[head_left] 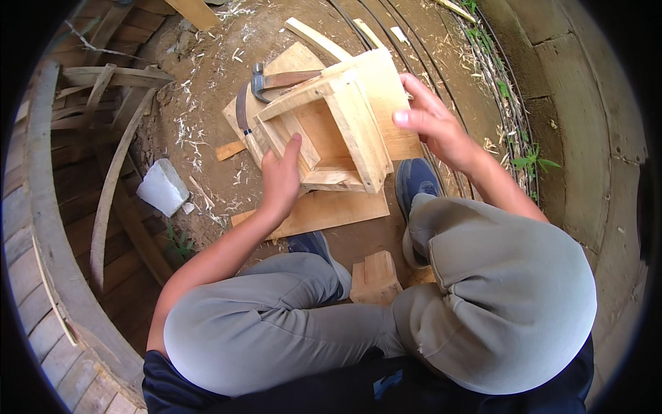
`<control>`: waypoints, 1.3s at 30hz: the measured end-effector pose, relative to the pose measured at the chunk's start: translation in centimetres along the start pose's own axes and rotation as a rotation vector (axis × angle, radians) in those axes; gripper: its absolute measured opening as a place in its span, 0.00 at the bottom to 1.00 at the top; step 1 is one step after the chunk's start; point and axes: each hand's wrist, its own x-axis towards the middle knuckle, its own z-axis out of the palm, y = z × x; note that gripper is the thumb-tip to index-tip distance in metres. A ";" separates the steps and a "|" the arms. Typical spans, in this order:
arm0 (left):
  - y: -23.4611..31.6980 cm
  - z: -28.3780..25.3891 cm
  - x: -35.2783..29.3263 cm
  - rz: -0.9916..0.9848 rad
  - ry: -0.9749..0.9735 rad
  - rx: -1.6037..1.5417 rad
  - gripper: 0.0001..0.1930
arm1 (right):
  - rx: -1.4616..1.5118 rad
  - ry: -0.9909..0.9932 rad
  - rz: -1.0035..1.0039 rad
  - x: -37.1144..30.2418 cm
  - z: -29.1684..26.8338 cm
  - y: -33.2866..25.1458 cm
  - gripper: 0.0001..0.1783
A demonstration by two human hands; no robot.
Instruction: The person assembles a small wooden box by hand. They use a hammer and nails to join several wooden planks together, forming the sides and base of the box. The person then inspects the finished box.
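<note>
A small open wooden box made of pale boards is tilted in front of me, its hollow side facing up. My left hand is closed on the box's left wall, the thumb reaching over the rim. A flat thin board stands along the box's right side. My right hand pinches the edge of that board, thumb on its near face and the other fingers partly hidden. Just beyond the box lies a claw hammer with a wooden handle. Beside it is a curved-blade knife, its wooden handle near my left hand.
Another board lies on the dirt below the box, and a wood block sits between my feet. A white stone rests at left, near a wooden frame. Black cables run along the right, before a plank wall.
</note>
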 end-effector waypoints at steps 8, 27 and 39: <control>0.8 -0.1 -0.4 -0.125 -0.102 0.074 0.22 | 0.146 0.094 0.166 0.5 0.7 0.5 0.38; 2.1 -0.1 0.3 -0.372 -0.299 -0.004 0.25 | -0.054 0.250 0.318 0.3 0.4 0.8 0.24; 1.9 -0.6 0.5 -0.361 -0.315 -0.018 0.24 | -0.023 0.214 0.293 1.1 0.3 1.3 0.25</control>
